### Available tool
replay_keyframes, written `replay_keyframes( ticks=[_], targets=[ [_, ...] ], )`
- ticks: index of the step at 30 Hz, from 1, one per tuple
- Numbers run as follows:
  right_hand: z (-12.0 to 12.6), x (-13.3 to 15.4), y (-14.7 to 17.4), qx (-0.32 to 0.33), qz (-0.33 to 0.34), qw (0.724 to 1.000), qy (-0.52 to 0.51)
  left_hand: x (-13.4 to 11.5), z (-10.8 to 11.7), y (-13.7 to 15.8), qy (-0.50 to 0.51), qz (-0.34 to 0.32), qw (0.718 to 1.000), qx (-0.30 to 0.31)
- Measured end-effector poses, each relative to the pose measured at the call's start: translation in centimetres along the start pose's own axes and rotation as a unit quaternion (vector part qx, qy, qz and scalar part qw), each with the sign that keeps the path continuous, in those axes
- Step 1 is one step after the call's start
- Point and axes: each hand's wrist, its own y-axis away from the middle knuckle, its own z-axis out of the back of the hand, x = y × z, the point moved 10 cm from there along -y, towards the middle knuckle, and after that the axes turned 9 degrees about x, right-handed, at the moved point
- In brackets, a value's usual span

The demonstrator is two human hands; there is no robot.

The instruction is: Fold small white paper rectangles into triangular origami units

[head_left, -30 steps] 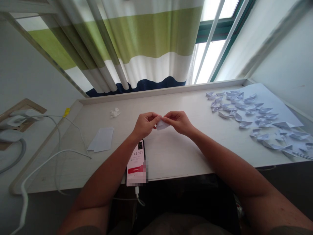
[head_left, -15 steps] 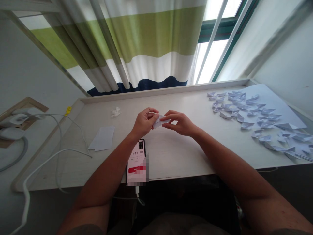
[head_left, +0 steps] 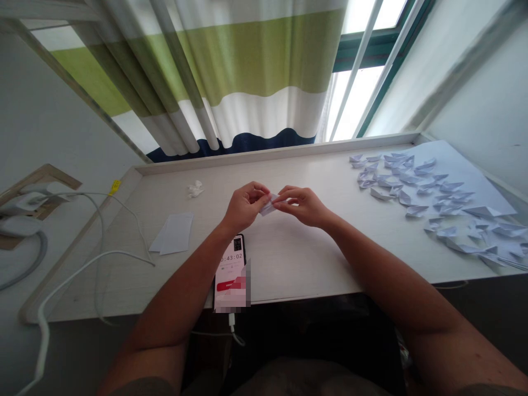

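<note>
Nearest the body, a phone (head_left: 229,272) lies at the front edge of the white desk (head_left: 301,261), a charging plug (head_left: 231,320) in its lower end and the left forearm passing beside its top. Beyond it and to the right, a small folded piece of white paper (head_left: 267,209) is held between the two hands, roughly in front of the body's middle. The left hand (head_left: 244,208) pinches its left end between thumb and fingers; the right hand (head_left: 303,206) has its thumb and fingertips closed in on the right end, so neither is nearer: both touch it. Its long axis seems to run from one hand to the other, the right end slanting away from the body, though fingers cover much of it. Flat slips (head_left: 177,234) lie well to the left, a crumpled tissue (head_left: 195,190) farther back. Many folded paper boats (head_left: 410,180) spread across the right side, beyond the right hand, some on a large sheet (head_left: 443,157). Behind hangs a striped curtain (head_left: 264,60).
</note>
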Motion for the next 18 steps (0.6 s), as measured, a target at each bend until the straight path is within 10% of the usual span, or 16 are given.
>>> replay_keyframes(
  ticks=[9,18],
  targets=[
    [1.8,-1.8,0.4,-0.122,-0.04,0.989,-0.074,0.8,-1.6,0.1,0.067,0.021,0.996,0.054],
    [0.8,-2.9,0.1,-0.084,-0.078,0.989,-0.099,1.7,-1.3,0.1,0.072,0.067,0.994,0.04]
  ],
)
